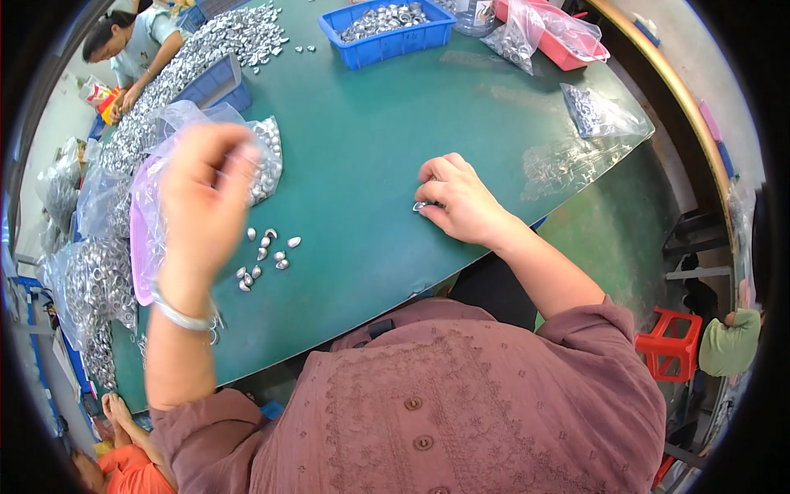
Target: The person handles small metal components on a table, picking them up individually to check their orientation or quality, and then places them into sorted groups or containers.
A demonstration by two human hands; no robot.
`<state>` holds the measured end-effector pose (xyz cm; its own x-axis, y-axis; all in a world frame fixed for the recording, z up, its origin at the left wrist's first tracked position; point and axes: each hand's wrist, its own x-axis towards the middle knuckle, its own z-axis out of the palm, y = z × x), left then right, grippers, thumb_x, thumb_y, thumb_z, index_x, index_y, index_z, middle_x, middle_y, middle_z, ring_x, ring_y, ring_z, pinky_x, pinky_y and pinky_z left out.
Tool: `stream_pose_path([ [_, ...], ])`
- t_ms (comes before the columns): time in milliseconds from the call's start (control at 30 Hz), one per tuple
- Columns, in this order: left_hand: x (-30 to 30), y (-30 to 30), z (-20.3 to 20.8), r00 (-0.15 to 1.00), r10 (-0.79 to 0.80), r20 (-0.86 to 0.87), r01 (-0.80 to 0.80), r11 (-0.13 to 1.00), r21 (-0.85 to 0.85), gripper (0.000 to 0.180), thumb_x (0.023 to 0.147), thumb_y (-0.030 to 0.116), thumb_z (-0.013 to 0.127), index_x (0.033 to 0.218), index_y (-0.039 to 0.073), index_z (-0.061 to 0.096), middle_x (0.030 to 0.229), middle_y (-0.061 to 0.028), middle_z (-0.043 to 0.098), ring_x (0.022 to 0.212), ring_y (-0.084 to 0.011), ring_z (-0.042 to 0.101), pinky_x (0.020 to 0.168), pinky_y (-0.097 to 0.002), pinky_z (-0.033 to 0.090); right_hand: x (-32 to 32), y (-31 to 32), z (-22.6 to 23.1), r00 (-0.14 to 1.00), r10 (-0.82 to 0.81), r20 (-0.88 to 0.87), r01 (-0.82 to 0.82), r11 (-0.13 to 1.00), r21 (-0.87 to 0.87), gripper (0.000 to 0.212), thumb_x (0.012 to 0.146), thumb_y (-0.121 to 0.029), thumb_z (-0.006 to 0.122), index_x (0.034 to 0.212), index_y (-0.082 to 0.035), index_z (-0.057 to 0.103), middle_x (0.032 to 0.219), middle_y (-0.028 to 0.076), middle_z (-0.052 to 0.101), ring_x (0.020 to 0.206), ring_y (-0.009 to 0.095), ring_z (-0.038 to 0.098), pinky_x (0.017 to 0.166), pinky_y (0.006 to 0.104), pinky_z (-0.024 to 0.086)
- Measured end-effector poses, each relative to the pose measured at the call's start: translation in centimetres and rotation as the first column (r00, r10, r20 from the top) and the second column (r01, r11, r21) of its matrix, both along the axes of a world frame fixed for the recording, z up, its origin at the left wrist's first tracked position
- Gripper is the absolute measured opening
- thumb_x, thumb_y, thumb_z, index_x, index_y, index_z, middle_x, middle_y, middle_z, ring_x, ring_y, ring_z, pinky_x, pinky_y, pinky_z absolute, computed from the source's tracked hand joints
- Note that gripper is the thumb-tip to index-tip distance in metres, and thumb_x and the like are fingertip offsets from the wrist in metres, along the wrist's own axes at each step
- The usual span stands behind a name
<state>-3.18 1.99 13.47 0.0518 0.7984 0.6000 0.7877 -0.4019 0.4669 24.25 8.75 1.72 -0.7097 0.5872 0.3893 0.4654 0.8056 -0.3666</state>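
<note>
My left hand [206,193] is raised over the left part of the green table [362,123], next to a clear plastic bag [267,160] of silver domed metal pieces. It is smeared by motion, so whether its fingers hold anything does not show. My right hand [461,198] rests on the table, its fingers curled round a small silver metal piece [419,207]. Most of that piece is hidden under the fingers. Several loose silver teardrop-shaped pieces [257,270] lie below my left hand. A purple tray [144,239] stands beside my left forearm, partly under clear plastic.
Heaped silver pieces [218,45] cover the far left, around a blue bin [216,86]. Farther back are a filled blue crate [387,49], a pink tray [568,41] and a bagged lot [601,114]. Another person [132,49] works at the far left. A red stool [668,346] stands right.
</note>
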Motion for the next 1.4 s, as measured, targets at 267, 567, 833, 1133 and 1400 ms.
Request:
stream_pose_path([
  [267,6.4,-1.8,-8.0,0.714,0.045,0.698,0.539,0.602,-0.59,0.019,0.084,0.012,0.055,0.101,0.002,0.054,0.085,-0.0013,0.056,0.073,-0.0079,0.053,0.064,-0.0214,0.044,-1.3,-2.2,2.1,0.903,0.086,-0.421,-0.242,0.911,-0.334,0.014,0.069,-0.002,0.063,0.082,-0.003,0.057,0.072,0.007,0.057,0.065,0.02,0.055,0.057,0.0296,0.043],
  [567,8.6,-1.2,-8.8,0.447,0.093,0.89,0.686,0.602,-0.408,0.009,0.085,0.008,0.054,0.091,0.002,0.052,0.081,-0.0042,0.057,0.069,-0.0097,0.055,0.061,-0.021,0.045,-1.3,-2.8,2.2,0.881,0.139,-0.452,-0.296,0.907,-0.298,0.015,0.07,0.0,0.062,0.084,-0.002,0.058,0.076,0.007,0.057,0.068,0.017,0.056,0.061,0.0271,0.045],
  [833,9.0,-2.0,-10.5,0.253,0.158,0.955,0.684,0.669,-0.292,0.012,0.086,0.007,0.053,0.096,0.0,0.052,0.084,-0.0086,0.06,0.072,-0.0139,0.06,0.066,-0.0254,0.052,-2.1,-3.8,1.5,0.833,-0.145,-0.534,-0.227,0.791,-0.568,0.016,0.071,0.0,0.062,0.087,-0.002,0.06,0.075,0.007,0.056,0.066,0.017,0.056,0.059,0.0266,0.045],
  [1133,8.1,-1.7,-12.1,-0.052,0.324,0.945,0.786,0.597,-0.162,0.02,0.088,0.014,0.05,0.102,0.0,0.052,0.087,-0.0107,0.061,0.076,-0.0183,0.062,0.069,-0.0285,0.052,-2.3,-3.1,1.3,0.87,0.029,-0.491,-0.172,0.953,-0.249,0.025,0.07,-0.003,0.063,0.095,-0.004,0.058,0.075,0.007,0.055,0.069,0.021,0.054,0.06,0.0303,0.044],
  [1400,7.5,-1.4,-12.3,-0.217,0.419,0.882,0.817,0.572,-0.071,0.023,0.09,0.015,0.045,0.104,-0.002,0.052,0.088,-0.0115,0.063,0.077,-0.0193,0.063,0.065,-0.0265,0.053,0.6,-0.6,-0.3,0.972,-0.207,-0.111,0.205,0.978,-0.029,0.019,0.072,-0.007,0.06,0.091,-0.004,0.059,0.084,0.01,0.055,0.083,0.029,0.052,0.073,0.0373,0.043],
])
